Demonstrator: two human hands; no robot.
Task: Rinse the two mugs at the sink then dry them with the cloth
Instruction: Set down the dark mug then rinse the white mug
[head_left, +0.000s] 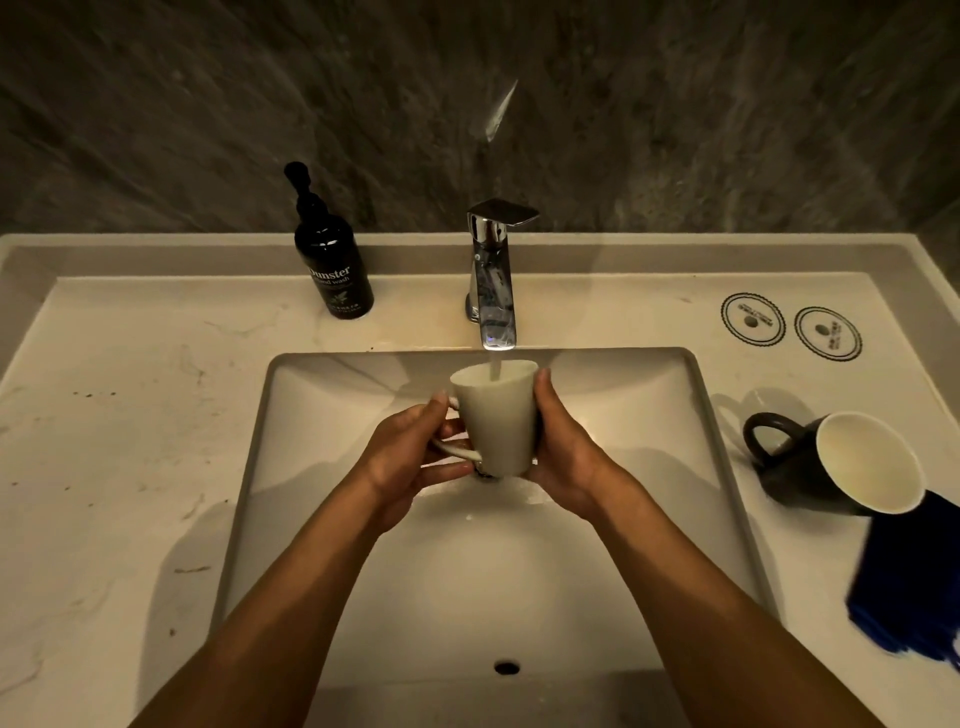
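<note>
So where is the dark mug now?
In the head view, the dark mug stands on the counter right of the sink, beside the blue cloth.

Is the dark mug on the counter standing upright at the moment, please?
No, the dark mug lies tipped on the counter, its mouth facing the camera, against the blue cloth.

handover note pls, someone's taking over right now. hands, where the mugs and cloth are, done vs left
Hands: left hand grips the white mug at its handle, right hand steadies its side.
White mug: upright over the sink, under the running faucet, filling.
Dark mug: on the counter right of the sink, tilted, its rim resting on the blue cloth.
Done: white mug rinse under way.
Left: finish it, rinse the dark mug, shut the water off, dry both with the cloth.
</note>
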